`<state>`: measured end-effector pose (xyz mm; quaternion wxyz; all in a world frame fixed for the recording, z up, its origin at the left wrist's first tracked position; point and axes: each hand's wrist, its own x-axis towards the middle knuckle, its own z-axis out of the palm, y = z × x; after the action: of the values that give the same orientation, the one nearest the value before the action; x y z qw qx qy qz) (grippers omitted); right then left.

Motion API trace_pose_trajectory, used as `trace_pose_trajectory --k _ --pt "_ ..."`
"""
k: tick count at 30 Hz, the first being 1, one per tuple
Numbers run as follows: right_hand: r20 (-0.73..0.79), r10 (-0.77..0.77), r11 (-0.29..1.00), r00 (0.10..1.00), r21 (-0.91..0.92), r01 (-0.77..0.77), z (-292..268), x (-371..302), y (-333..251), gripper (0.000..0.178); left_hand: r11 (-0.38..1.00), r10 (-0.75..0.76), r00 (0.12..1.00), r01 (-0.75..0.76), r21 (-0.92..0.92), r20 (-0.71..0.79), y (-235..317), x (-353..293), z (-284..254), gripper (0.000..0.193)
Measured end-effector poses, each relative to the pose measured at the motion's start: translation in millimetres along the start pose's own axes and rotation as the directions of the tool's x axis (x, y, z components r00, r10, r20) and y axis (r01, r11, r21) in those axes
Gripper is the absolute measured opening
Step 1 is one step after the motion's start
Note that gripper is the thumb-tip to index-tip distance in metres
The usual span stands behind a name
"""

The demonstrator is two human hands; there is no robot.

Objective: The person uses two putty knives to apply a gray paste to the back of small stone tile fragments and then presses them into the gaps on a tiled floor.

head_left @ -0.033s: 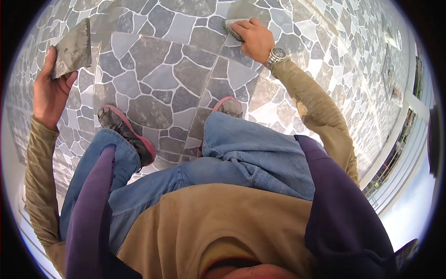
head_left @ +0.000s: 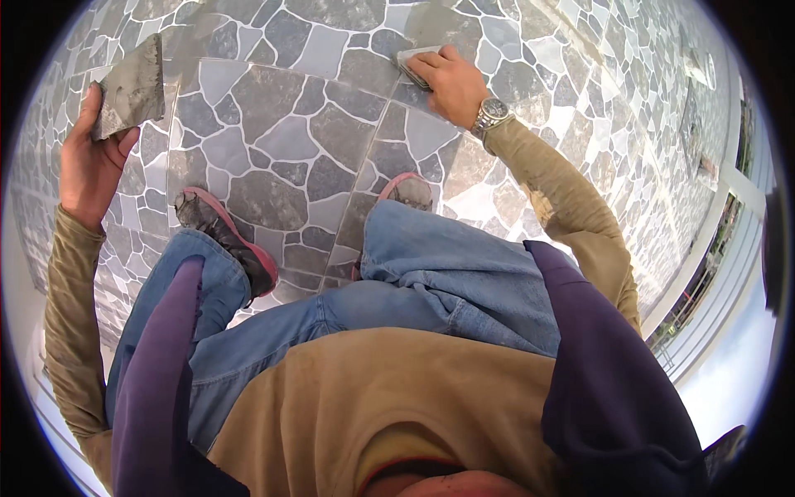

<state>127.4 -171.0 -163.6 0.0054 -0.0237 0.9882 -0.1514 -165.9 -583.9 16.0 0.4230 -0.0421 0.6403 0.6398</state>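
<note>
My left hand (head_left: 93,161), raised at the left, grips a flat, roughly rectangular piece smeared with grey cement (head_left: 131,89). Its thumb lies along one edge, with fingers under the near side. Farther forward and right of the middle, my right hand (head_left: 457,87) is closed around a small, flat, greyish pad-like piece (head_left: 413,65) pressed to the stone-patterned floor tiles (head_left: 267,192). Its exact kind is hard to make out, as my fingers cover much of it. The pad is beside a joint between tiles.
My left shoe (head_left: 225,236) and right shoe (head_left: 407,190) stand on the tiles between my arms. A metal wristwatch (head_left: 490,114) is on my right wrist. A pale raised edge (head_left: 691,263) runs along the far right, with outdoor ground beyond.
My right hand has slid slightly toward me and to the left with the pad-like piece. My left hand and the cement-smeared piece stay nearly in place.
</note>
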Motion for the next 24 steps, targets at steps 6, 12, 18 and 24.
trace_pose_trajectory --k 6,12,18,24 --pt "0.065 -0.140 0.986 0.988 -0.084 0.145 -27 1 24 0.064 1.000 -0.002 1.000 0.001 0.028 0.028 5 6 -4 0.036" --pt "0.048 -0.159 0.983 0.986 -0.089 0.163 1 -24 75 0.084 0.999 -0.023 1.000 0.023 0.031 0.021 7 1 -9 0.036" --pt "0.190 0.014 0.994 0.982 -0.110 0.007 -57 -14 64 0.067 0.993 0.072 0.997 -0.071 -0.093 0.001 5 -31 -47 0.038" --pt "-0.249 0.006 0.983 0.968 0.179 0.040 -26 42 67 0.019 0.998 0.014 0.998 -0.010 -0.062 0.068 2 -21 -40 0.036"
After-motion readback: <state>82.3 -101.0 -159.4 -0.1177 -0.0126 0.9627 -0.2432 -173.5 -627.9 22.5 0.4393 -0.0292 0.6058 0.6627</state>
